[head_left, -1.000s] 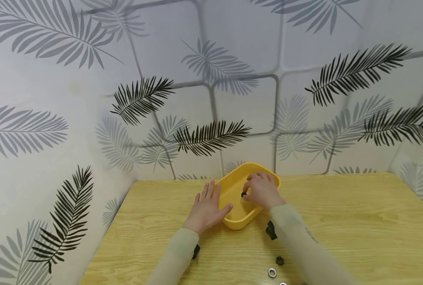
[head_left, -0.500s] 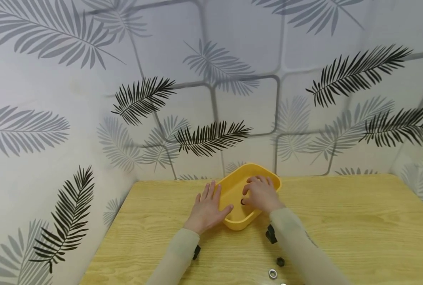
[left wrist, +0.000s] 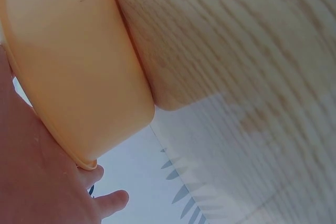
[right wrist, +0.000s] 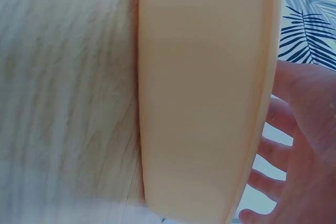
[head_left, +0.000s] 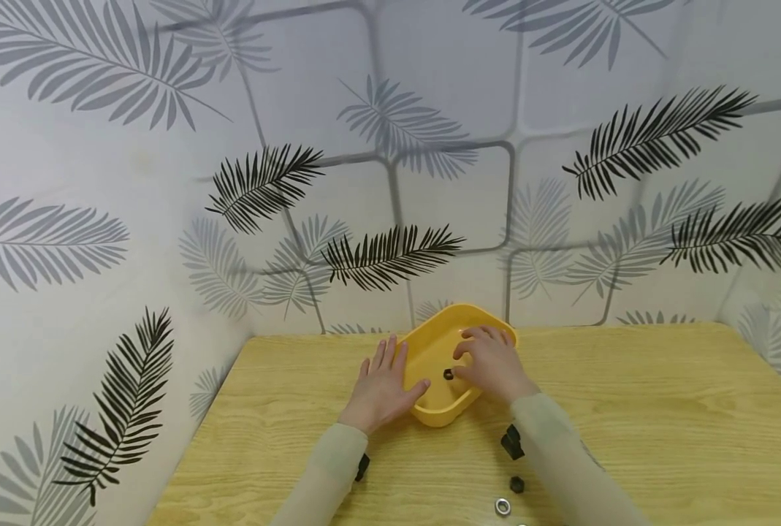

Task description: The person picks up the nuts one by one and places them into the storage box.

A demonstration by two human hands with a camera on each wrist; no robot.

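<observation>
A yellow plastic bin [head_left: 434, 416] stands on the wooden table against the wall. Inside it, a small black hex nut [head_left: 448, 374] lies on the floor of the bin. My right hand [head_left: 492, 361] reaches over the bin's right rim, its fingers loosely bent and spread, the thumb close beside the nut. My left hand [head_left: 380, 391] rests flat on the left rim with straight fingers, the thumb reaching over the inside. In both wrist views the bin's outer wall [left wrist: 84, 66] stands between the hand and the table.
Nearer on the table [head_left: 660, 409] lie another black nut [head_left: 517, 484] and a silver nut [head_left: 503, 506]; a further light piece is cut off at the lower edge. The patterned wall [head_left: 443, 197] rises right behind the bin.
My right hand has let go of the black nut, which now sits on the bin floor. The hand has drawn slightly to the right and its fingers have parted. My left hand stays put.
</observation>
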